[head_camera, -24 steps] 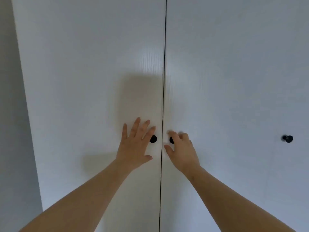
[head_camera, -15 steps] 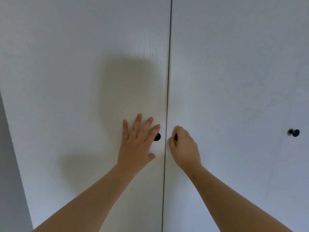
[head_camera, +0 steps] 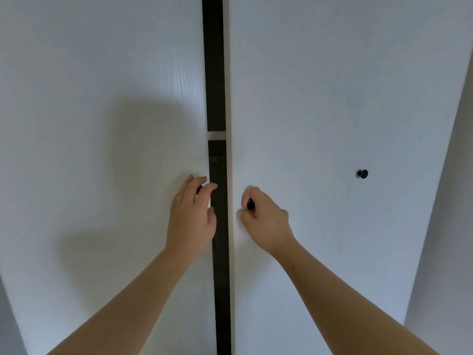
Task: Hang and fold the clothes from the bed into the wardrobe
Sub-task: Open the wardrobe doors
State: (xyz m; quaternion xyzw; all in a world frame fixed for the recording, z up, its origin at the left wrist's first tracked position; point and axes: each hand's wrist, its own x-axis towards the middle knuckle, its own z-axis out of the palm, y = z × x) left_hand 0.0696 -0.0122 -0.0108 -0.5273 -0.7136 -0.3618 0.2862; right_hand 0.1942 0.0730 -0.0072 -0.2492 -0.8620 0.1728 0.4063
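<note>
The wardrobe (head_camera: 320,252) is right in front and fills almost the whole view. It is white and plain, with thin lines like wood on its front. Its two tall doors stand a little apart. Between the left door (head_camera: 102,73) and the right door (head_camera: 294,85) a thin dark gap (head_camera: 215,60) runs from top to bottom. It is too dark to see what is inside. One pale shelf edge (head_camera: 216,135) crosses the gap, above the hands.

Both arms are bare and reach up to the doors. The left hand (head_camera: 190,216) is at the edge of the left door. Its fingers are bent round the small black left knob (head_camera: 199,189), which peeks out between two of them. One fingertip goes past the door's edge into the gap, and the thumb sits by the edge lower down. The right hand (head_camera: 266,221) is curled tight round the right knob (head_camera: 250,204), close to the edge of the right door. Only the round black end of that knob shows.

Far to the right a third knob (head_camera: 362,173), black too, sticks out from the white front, well apart from both hands. I cannot tell which door it belongs to. A soft grey shadow (head_camera: 143,139) lies on the left door, up and left of the left hand. A grey wall (head_camera: 450,252) shows at the far right side
</note>
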